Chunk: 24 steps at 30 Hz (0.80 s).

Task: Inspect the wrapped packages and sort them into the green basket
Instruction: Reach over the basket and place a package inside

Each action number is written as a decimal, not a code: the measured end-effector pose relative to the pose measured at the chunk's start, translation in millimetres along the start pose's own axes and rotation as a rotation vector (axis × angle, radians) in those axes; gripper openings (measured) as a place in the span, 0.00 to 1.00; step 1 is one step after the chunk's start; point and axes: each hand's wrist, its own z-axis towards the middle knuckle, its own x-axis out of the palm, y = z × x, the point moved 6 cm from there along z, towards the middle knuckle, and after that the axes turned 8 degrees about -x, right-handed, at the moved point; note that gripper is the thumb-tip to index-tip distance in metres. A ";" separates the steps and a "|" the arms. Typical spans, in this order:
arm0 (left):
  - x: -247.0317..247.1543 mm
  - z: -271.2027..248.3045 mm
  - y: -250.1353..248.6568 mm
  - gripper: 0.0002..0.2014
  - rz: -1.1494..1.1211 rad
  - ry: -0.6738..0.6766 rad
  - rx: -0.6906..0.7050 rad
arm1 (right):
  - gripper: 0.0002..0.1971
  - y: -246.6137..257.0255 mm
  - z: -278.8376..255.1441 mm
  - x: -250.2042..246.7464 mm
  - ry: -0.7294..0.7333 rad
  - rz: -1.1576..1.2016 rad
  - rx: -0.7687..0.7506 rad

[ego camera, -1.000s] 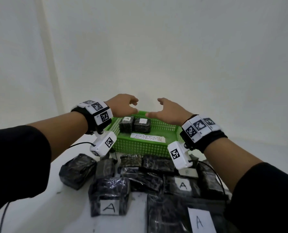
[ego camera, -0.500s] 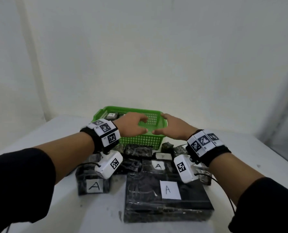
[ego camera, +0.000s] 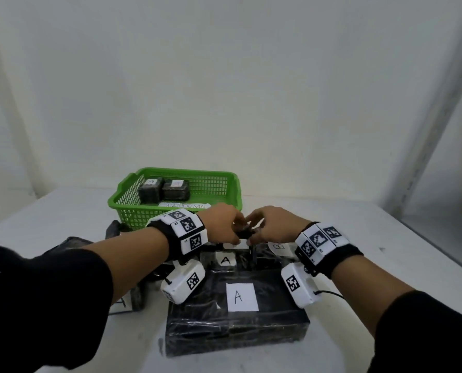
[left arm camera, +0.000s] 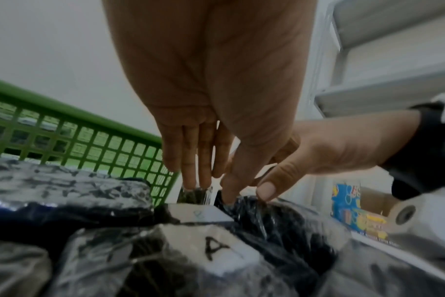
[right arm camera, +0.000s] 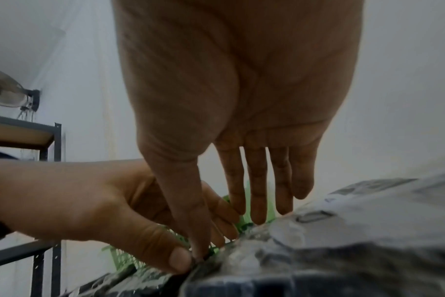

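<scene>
Head view: both hands, left hand [ego camera: 221, 224] and right hand [ego camera: 271, 224], pinched one small package [ego camera: 244, 233] between them; green basket [ego camera: 176, 211] lay just beyond.

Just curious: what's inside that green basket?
Two black wrapped packages with white labels sit inside the green basket. Its front wall and the left hand hide part of the floor.

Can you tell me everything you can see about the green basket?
The green basket is plastic, with walls of open grid and a solid rim that flares at the ends. It stands upright on the white table, behind a pile of black wrapped packages. Two small black packages with white labels lie inside at its left end. A white strip reading ABNORMAL sits on its near wall. Neither hand touches it.
</scene>
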 end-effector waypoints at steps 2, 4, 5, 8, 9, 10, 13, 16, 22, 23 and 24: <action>10.6 3.9 1.1 0.23 0.064 0.062 -0.028 | 0.31 4.7 3.7 4.4 0.052 -0.069 -0.014; 16.6 7.6 2.8 0.24 0.102 0.108 -0.051 | 0.28 9.3 8.9 5.3 0.067 -0.123 -0.021; 18.0 10.2 3.6 0.24 0.109 0.115 -0.058 | 0.27 11.5 12.1 6.9 0.081 -0.159 -0.027; 19.2 16.9 4.3 0.24 0.124 0.106 -0.068 | 0.27 17.9 23.1 16.5 0.137 -0.275 -0.050; 19.8 18.7 4.1 0.24 0.129 0.099 -0.069 | 0.27 19.3 26.5 19.4 0.148 -0.309 -0.053; 20.7 20.2 4.1 0.24 0.137 0.093 -0.069 | 0.26 20.6 29.3 21.5 0.156 -0.336 -0.054; 21.8 23.5 5.4 0.22 0.141 0.077 -0.062 | 0.24 21.5 35.1 23.8 0.158 -0.357 -0.051; 20.2 25.6 9.5 0.24 0.136 0.061 -0.062 | 0.24 17.7 38.7 24.6 0.149 -0.353 -0.043; 22.2 25.7 14.5 0.24 0.188 0.099 -0.060 | 0.21 9.1 40.6 26.7 0.167 -0.356 -0.056; 22.0 26.0 14.5 0.23 0.193 0.114 -0.061 | 0.21 8.5 40.5 27.3 0.174 -0.360 -0.061; 21.5 26.3 13.9 0.23 0.195 0.126 -0.059 | 0.21 8.2 40.3 27.6 0.180 -0.365 -0.067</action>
